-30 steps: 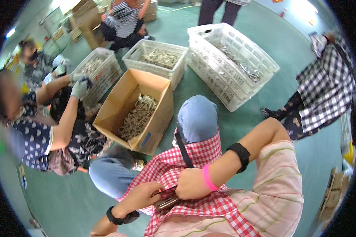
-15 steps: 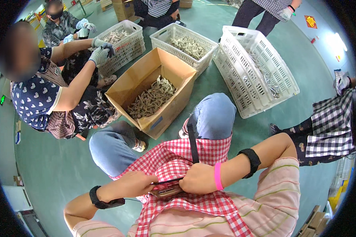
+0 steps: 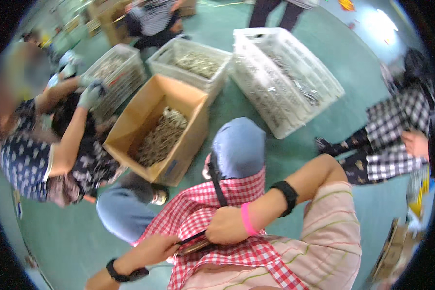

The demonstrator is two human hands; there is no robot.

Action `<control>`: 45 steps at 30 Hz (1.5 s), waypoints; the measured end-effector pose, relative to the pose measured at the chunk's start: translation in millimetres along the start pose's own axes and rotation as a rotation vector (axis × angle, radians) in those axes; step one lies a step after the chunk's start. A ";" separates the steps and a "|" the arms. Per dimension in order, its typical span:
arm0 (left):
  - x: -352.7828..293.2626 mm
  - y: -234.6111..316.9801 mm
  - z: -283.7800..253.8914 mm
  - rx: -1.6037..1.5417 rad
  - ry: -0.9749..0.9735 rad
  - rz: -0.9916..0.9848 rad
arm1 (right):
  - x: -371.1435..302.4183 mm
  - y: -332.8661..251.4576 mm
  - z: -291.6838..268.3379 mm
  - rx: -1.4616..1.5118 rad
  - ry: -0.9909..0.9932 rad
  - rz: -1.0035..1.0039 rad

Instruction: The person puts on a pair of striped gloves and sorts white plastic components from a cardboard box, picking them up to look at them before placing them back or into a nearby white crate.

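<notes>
Head view: both hands are near each other over a red-checked apron (image 3: pixel 244 182).
Left hand (image 3: pixel 154 249): fingers pinched on one end of a black strip (image 3: pixel 192 237).
Right hand (image 3: pixel 225 225): fingers curled closed at the strip's other end.
Flat glossy thing (image 3: pixel 194 247): in the lap, just below the strip.
Cardboard box (image 3: pixel 188 154): on the floor (image 3: pixel 290 150), holding heaped pale parts (image 3: pixel 162 137).

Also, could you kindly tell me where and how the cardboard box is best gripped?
Probably by the upper edges of the left and right walls of the box, one hand on each, coming from above: its top is open, it stands upright, and the heap of pieces inside lies below the rim.
</notes>
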State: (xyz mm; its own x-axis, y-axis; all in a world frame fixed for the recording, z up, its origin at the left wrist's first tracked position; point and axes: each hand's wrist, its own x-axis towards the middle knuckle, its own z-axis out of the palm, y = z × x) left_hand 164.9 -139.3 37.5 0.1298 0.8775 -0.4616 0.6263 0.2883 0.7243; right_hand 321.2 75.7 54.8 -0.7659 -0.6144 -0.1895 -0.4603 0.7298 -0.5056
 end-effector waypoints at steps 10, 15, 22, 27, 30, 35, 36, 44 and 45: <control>-9.5 44.4 -26.5 0.245 -0.135 -0.167 | 15.4 6.3 27.0 0.028 0.213 -0.100; -8.7 36.5 -19.9 0.024 -0.058 -0.176 | 25.5 0.7 40.7 -0.105 0.335 -0.132; -5.9 34.2 -14.4 -0.069 -0.011 -0.079 | 39.3 17.7 58.7 -0.097 0.158 -0.264; -3.8 31.8 -17.3 -0.115 -0.031 -0.063 | 25.1 26.8 27.6 -0.058 -0.011 -0.241; -14.9 28.7 -20.2 -0.145 -0.037 -0.052 | 33.7 31.0 7.0 0.054 0.090 -0.303; -28.0 14.3 -12.0 -0.202 -0.107 0.019 | 63.1 50.9 10.5 0.436 0.244 -0.273; -28.0 13.5 -10.4 -0.206 -0.103 0.027 | 73.2 57.9 31.4 0.458 0.221 -0.272; -42.3 0.1 -1.6 0.012 -0.035 0.056 | 119.1 48.9 54.5 0.885 -0.086 -0.313; -39.0 4.9 -8.2 -0.007 -0.040 0.020 | 121.3 49.4 55.3 0.987 -0.157 -0.329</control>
State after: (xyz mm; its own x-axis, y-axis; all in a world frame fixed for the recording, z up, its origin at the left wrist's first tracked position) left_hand 156.6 -169.0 63.2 0.1725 0.8672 -0.4671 0.6177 0.2742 0.7371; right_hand 230.4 20.5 -39.7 -0.5706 -0.8212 0.0107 -0.0109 -0.0054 -0.9999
